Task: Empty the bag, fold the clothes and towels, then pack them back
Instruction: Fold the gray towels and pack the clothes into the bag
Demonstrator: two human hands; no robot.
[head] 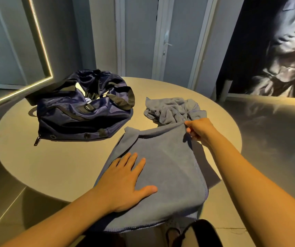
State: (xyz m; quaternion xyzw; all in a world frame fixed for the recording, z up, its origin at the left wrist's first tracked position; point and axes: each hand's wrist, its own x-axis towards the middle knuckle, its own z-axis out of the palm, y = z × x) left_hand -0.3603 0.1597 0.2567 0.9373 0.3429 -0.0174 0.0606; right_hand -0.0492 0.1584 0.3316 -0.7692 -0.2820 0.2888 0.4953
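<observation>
At the near edge of the round surface point(53, 163) a grey-blue towel point(169, 166) lies spread out. Its nearest hem hangs a little over the rim toward the person. The left hand point(123, 182) rests flat on the near left part of this towel, palm down, with fingers straight and spread and the thumb out to the side, so it grips nothing. The right hand point(199, 130) reaches further across and pinches the towel's far right corner between thumb and curled fingers, lifting that edge slightly off the surface. The far left corner of the towel is turned over on itself.

Just beyond the pinched corner, and touching it, a second grey-blue cloth point(173, 108) lies in a crumpled heap toward the far right edge of the surface. Whether it is a towel or a garment cannot be told.

On the far left part of the surface sits a navy duffel bag point(82, 111), slumped, with its top open. A black strap point(125, 98) loops over its right end, and a zip pull point(37, 140) hangs at its near left corner. Something pale point(87, 100) shows inside the opening.

Behind the surface stand pale doors point(161, 41), with a lit frame strip point(41, 41) on the left.
</observation>
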